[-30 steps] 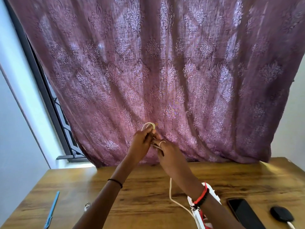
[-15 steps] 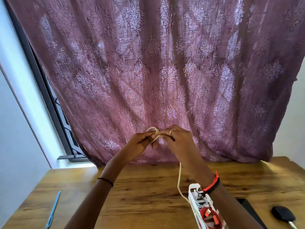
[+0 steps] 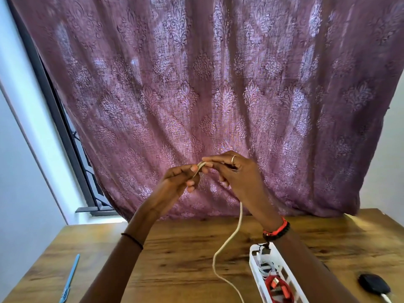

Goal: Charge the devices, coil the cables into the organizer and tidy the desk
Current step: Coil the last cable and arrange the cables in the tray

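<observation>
Currently: left grip (image 3: 180, 183) and right grip (image 3: 237, 177) both pinch folded end of white cable (image 3: 227, 241), raised above desk (image 3: 179, 259); slack drops beside organizer (image 3: 253, 270) near front edge

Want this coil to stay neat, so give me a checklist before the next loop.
1. Left hand grip on the coiled white cable: ok, pinched.
2. Right hand on the coil: ok, it pinches it too.
3. Slack hanging free to the desk: ok, no snag visible.
4. Cable's far end unplugged: cannot tell, it leaves the frame.
5. Room in the organizer: cannot tell, a red cable already lies in it.
</observation>
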